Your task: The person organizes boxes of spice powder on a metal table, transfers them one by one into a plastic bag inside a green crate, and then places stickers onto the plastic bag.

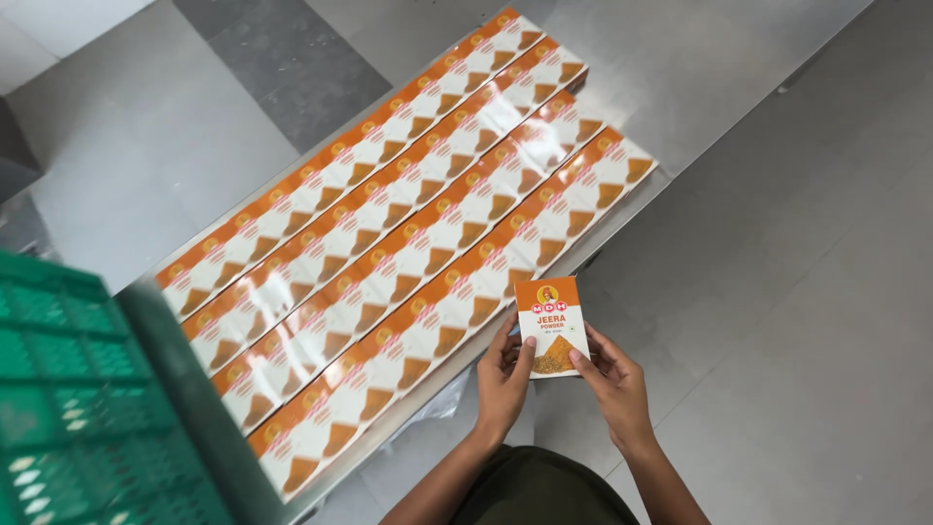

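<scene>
- Box (552,326), small and flat, orange on top and white below, stands upright between my two hands, in the air just beside the near edge of the worktop (680,87).
- My left hand (502,374) closes its grip on the left edge of the box, thumb on the front face and the other fingers behind it.
- My right hand (614,381) takes the right edge in the same way, thumb on the front near the lower corner.
- I judge that a light hold at the edges is best, so the thin card does not bend and the front stays easy to see.
- Four long rows of same boxes (408,243) lie flat on the worktop under shiny clear wrap, side by side and touching.
- A green plastic crate (68,389) is at my left; what it has inside I cannot tell.
</scene>
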